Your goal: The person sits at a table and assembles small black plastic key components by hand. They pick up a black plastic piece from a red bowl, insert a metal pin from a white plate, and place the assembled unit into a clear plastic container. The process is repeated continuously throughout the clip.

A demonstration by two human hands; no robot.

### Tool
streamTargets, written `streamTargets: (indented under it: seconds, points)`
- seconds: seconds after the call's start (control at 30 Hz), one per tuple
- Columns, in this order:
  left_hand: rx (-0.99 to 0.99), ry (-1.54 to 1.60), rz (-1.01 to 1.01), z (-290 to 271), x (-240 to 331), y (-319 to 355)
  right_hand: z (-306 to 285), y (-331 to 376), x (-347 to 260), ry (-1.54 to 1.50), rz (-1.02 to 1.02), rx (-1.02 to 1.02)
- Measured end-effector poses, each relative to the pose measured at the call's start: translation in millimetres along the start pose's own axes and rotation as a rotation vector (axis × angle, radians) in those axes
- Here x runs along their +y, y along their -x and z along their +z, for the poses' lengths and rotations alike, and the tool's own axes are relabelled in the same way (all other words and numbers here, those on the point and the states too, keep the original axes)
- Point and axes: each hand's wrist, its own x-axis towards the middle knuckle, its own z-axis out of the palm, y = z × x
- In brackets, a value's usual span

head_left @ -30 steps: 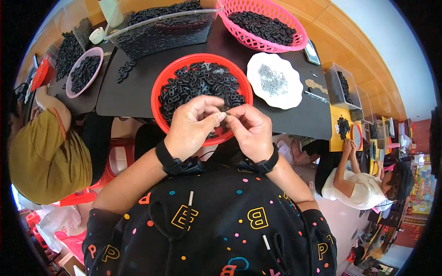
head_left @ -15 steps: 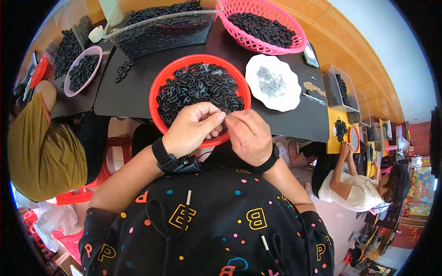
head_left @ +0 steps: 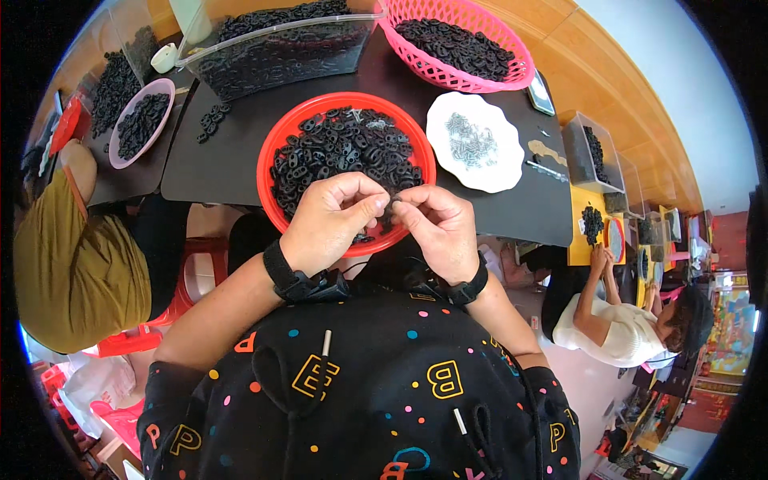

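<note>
My left hand and my right hand meet over the near side of a red basin. Both are closed in a pinch, thumb against forefinger, with the tips almost touching. Between the fingertips shows a bit of a small black piece, mostly covered by my fingers. Heaped in the basin are many small black oval pieces, several with two holes. Right of the basin lies a white scalloped plate bearing a pile of small, shiny, clear or silvery pins.
Behind the basin stand a clear bin and a pink basket, both with black pieces. A lilac bowl and a few loose pieces lie left. One person sits at left; another works at a yellow table at right.
My right hand has turned, so that its thumb now shows and its fingers curl in toward the left hand's tips. My left hand has hardly moved.
</note>
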Motion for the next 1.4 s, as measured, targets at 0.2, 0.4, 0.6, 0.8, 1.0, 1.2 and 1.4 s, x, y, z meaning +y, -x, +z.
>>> streamTargets:
  seconds: [0.2, 0.4, 0.6, 0.8, 1.0, 1.2, 1.4]
  points:
    - [0.066, 0.027, -0.042, 0, 4, 1, -3, -2, -2, -0.013, 0.075, -0.019]
    - [0.056, -0.034, -0.055, 1, 4, 1, 0, 0, 1, -0.009, 0.041, -0.018]
    - [0.059, -0.068, -0.019, 3, 2, 2, 2, 1, -2, -0.016, 0.059, -0.031]
    - [0.071, -0.035, 0.005, 6, 2, 3, 1, -1, -5, -0.083, 0.125, -0.070]
    - [0.097, -0.014, 0.042, 8, 3, 2, 2, -3, -5, -0.129, 0.114, -0.052]
    - [0.083, -0.003, 0.016, 6, 3, 3, 0, -6, -1, -0.161, 0.149, -0.066]
    - [0.080, 0.014, -0.017, -8, 16, 0, -2, -7, 2, -0.147, 0.117, 0.013]
